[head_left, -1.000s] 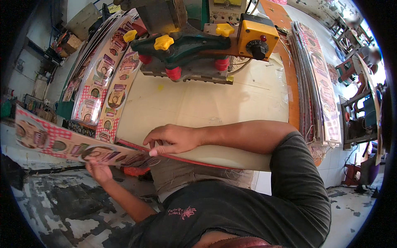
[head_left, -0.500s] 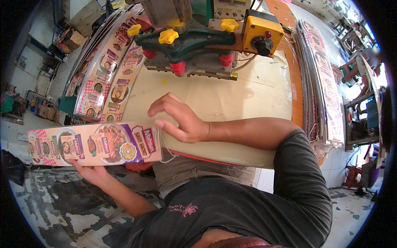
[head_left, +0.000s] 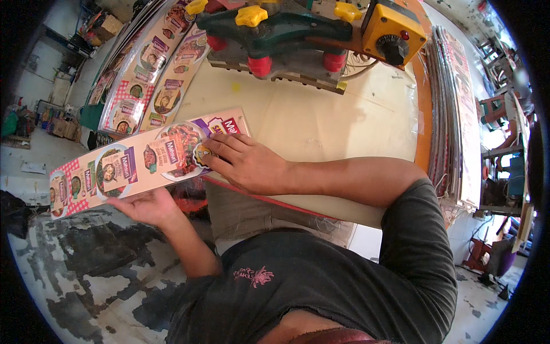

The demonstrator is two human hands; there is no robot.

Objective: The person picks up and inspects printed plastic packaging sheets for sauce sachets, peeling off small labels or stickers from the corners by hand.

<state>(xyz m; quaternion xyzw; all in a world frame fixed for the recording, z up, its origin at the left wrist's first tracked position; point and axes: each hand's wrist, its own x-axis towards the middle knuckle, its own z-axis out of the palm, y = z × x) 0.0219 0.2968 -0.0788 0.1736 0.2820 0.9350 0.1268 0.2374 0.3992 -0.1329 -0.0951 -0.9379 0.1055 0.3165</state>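
Note:
A long, printed cardboard strip (head_left: 140, 163) with food pictures and a red checked end slants across the left front of the worktable. My left hand (head_left: 152, 206) holds it from below, palm up, with most fingers hidden behind the strip. Over its right end lies my right hand (head_left: 243, 163), fingers stretched flat on the print; its thumb cannot be made out. That end reaches over the cream table surface (head_left: 321, 132), while the checked end hangs out past the table's left side.
A dark green press (head_left: 303, 34) with yellow knobs and red feet stands behind my hands. Its yellow control box (head_left: 392, 34) has a black dial. Printed strips are stacked at left (head_left: 137, 86) and right (head_left: 464, 114).
The strip's right end has risen and moved right over the table, tilting the strip. My right hand has come down onto it. My left hand has moved up and right; the view has shifted too.

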